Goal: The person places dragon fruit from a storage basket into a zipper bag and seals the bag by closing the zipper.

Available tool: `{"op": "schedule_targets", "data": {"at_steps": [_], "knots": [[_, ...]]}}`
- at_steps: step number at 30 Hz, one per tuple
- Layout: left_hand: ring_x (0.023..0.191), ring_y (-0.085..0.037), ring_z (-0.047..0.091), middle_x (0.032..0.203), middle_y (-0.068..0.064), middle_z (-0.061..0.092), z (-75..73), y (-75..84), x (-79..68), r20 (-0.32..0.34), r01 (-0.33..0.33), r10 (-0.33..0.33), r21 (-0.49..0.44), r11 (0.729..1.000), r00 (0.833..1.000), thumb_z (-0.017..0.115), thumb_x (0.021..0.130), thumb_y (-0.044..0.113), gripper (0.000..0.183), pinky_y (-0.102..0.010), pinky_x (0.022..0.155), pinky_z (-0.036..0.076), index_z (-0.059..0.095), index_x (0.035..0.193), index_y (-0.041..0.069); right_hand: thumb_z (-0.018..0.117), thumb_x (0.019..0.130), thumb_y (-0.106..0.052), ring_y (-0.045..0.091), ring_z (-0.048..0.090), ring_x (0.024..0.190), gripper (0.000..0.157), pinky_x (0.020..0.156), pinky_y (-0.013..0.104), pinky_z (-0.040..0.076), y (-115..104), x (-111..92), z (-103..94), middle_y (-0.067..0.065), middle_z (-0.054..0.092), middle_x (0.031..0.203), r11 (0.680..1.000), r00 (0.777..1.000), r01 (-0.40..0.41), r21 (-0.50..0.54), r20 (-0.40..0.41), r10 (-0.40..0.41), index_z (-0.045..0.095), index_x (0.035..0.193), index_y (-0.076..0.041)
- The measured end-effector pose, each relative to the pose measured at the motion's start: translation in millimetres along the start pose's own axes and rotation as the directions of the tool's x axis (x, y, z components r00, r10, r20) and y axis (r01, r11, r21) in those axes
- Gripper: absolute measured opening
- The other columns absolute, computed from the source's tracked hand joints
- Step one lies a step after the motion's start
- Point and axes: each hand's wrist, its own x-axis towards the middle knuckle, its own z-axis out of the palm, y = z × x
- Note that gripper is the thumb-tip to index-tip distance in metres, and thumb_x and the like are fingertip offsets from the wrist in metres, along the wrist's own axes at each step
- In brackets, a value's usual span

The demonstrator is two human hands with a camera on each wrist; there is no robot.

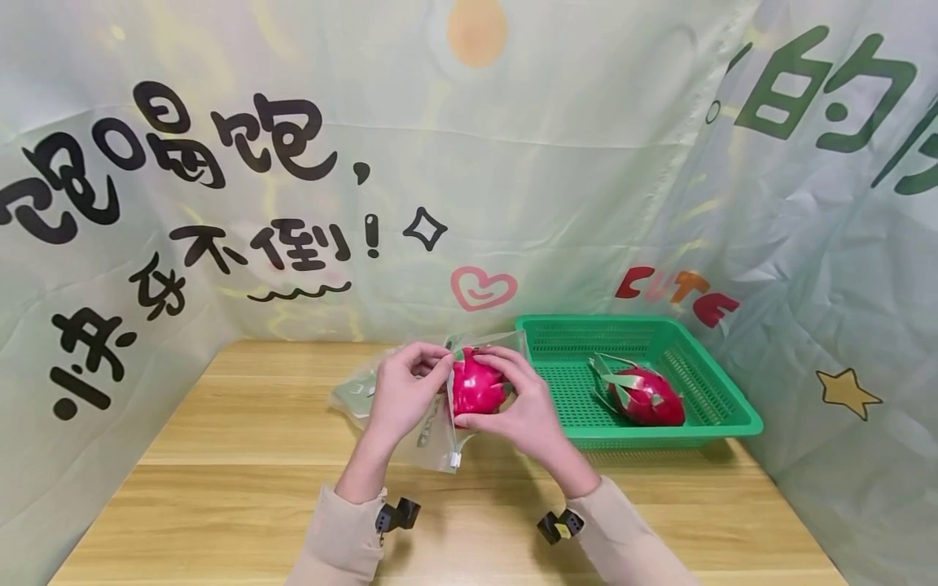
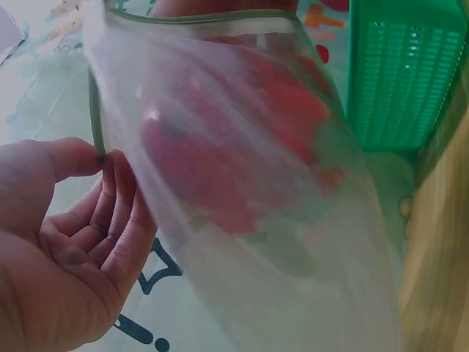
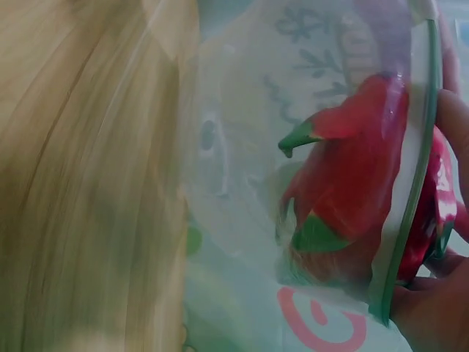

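A pink dragon fruit [image 1: 478, 386] with green-tipped scales sits partway in the mouth of a clear zip bag [image 1: 438, 454]. My right hand [image 1: 529, 408] holds the fruit from its right side, thumb below and fingers above. With thumb and forefinger, my left hand [image 1: 410, 392] pinches the bag's green-edged opening, also seen in the left wrist view. Much of the fruit shows blurred through the bag [image 2: 315, 293] there. In the right wrist view, the fruit's leafy end [image 3: 352, 169] lies inside the plastic, while its other end sticks out past the zip.
To the right on the wooden table [image 1: 242, 496] stands a green perforated basket [image 1: 721, 427] holding another dragon fruit [image 1: 652, 397]. The bag's white slider [image 1: 456, 461] hangs at its near corner. Printed cloth walls [image 1: 586, 203] enclose the table's back and sides.
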Motion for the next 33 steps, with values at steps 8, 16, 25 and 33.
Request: {"op": "schedule_targets", "data": {"at_steps": [8, 16, 25, 33], "knots": [[0.068, -0.017, 0.067, 0.085, -0.010, 0.071, 0.9, 3.7, -1.3, -0.012, 0.038, -0.038, -0.040, 0.999, 0.999, 0.074, 0.096, 0.009, 0.009, -0.024, 0.059, 0.061, 0.076, 0.102, 0.002, 0.103, 0.062, -0.027, 0.026, 0.060, 0.126, 0.081, 0.093, 0.039, 0.062, 5, 10, 9.1, 0.004, 0.057, 0.145, 0.986, 0.982, 0.055, -0.159, 0.187, -0.025, 0.068, 0.134, -0.013], [0.069, -0.017, 0.068, 0.086, -0.010, 0.071, 1.7, 3.8, -2.1, -0.019, 0.049, -0.051, -0.069, 0.996, 0.999, 0.073, 0.097, 0.008, 0.009, -0.024, 0.060, 0.061, 0.076, 0.102, 0.002, 0.102, 0.064, -0.022, 0.031, 0.059, 0.129, 0.081, 0.104, 0.043, 0.057, 18, 19, 25.5, 0.012, 0.058, 0.145, 0.967, 0.938, 0.157, -0.199, 0.336, -0.083, 0.066, 0.135, -0.004], [0.069, -0.019, 0.068, 0.084, -0.008, 0.071, 2.7, 1.9, -1.2, -0.028, 0.045, -0.047, -0.069, 0.997, 0.999, 0.073, 0.096, 0.007, 0.007, -0.023, 0.059, 0.059, 0.077, 0.100, 0.002, 0.090, 0.080, -0.007, 0.029, 0.047, 0.143, 0.076, 0.116, 0.038, 0.047, 36, 21, 45.8, 0.013, 0.048, 0.156, 0.948, 0.888, 0.249, -0.196, 0.437, -0.143, 0.056, 0.148, -0.002], [0.071, -0.020, 0.071, 0.085, -0.009, 0.072, 2.6, -1.6, 0.0, -0.035, 0.023, -0.025, -0.051, 0.998, 0.999, 0.073, 0.096, 0.008, 0.008, -0.023, 0.060, 0.060, 0.077, 0.100, 0.003, 0.079, 0.083, 0.004, 0.025, 0.054, 0.132, 0.065, 0.105, 0.035, 0.054, 35, 8, 46.1, 0.013, 0.046, 0.157, 0.903, 0.873, 0.337, -0.265, 0.447, -0.195, 0.061, 0.144, -0.008]]}}
